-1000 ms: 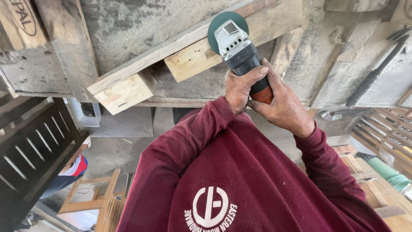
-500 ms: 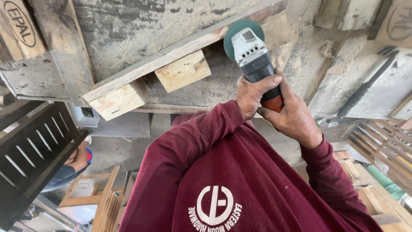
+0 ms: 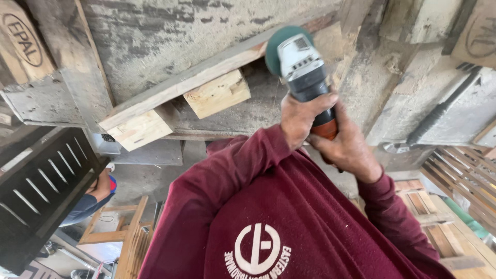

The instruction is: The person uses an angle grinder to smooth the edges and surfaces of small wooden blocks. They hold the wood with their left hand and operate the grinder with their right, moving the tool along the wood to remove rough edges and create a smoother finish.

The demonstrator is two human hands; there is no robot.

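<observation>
Both my hands grip an angle grinder (image 3: 305, 67) with a grey head and a black and orange body. My left hand (image 3: 301, 118) wraps the body from the left. My right hand (image 3: 345, 147) holds the rear end from the right. The grinder's green disc (image 3: 275, 40) lies against a weathered wooden plank (image 3: 196, 77) of a pallet. Under that plank sit a pale wood block (image 3: 217, 93) and a second one (image 3: 137, 129), both left of the disc. My maroon sleeves and shirt fill the lower middle of the view.
A black slatted panel (image 3: 41, 181) stands at the left, with another person's hand (image 3: 102, 186) and blue sleeve just beside it. Wooden frames (image 3: 129, 232) lie below. More slatted wood (image 3: 465, 170) is at the right, and a dark bar (image 3: 444, 108) leans there.
The grinder and both hands have moved right along the plank, away from the pale block, then held nearly still. The other person's hand has come further into view at the left.
</observation>
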